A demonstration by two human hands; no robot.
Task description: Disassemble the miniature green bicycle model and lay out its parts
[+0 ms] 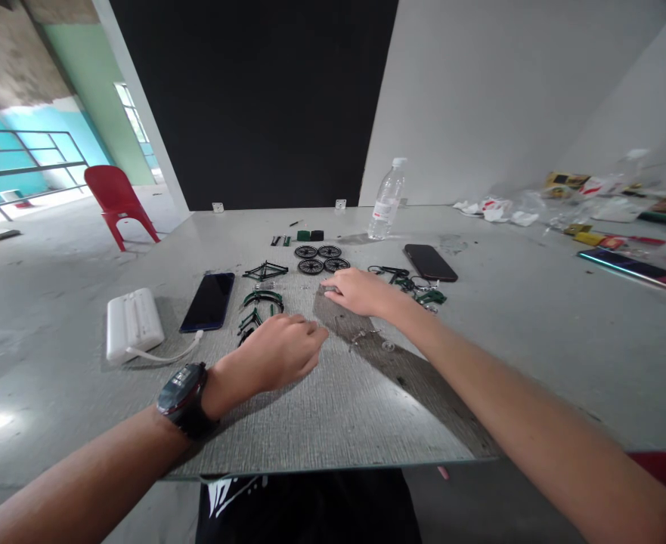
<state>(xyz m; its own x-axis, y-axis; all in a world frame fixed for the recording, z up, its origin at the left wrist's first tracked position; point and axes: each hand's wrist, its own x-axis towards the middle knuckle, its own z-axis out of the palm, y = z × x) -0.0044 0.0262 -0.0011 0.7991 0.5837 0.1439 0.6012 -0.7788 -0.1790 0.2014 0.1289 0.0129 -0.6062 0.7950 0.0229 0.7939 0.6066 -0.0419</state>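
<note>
The person sits at a grey bench (480,355) with small model parts laid out on a textured mat (333,408). The right hand (358,292) reaches forward, palm down, its fingertips resting on a tiny pale part (328,288) just this side of four black spoked wheels (321,258); the fingers seem pinched on it, though the grip itself is too small to make out. The left hand (281,351), a dark watch (184,397) on its wrist, lies loosely curled and holds nothing, its knuckles beside a column of green curved pieces (260,306) running away from the person. So the wheels lie straight ahead of the right hand, which is much the nearer of the two. A green frame piece (264,270) sits left of the wheels, with more green and black parts (417,287) to the right hand's far side. Around the mat are a dark phone (209,301) cabled to a white power bank (132,323), a second phone (430,262) and a water bottle (388,199). Beyond stand a black panel, white walls and a red chair (118,200) on bare concrete.
</note>
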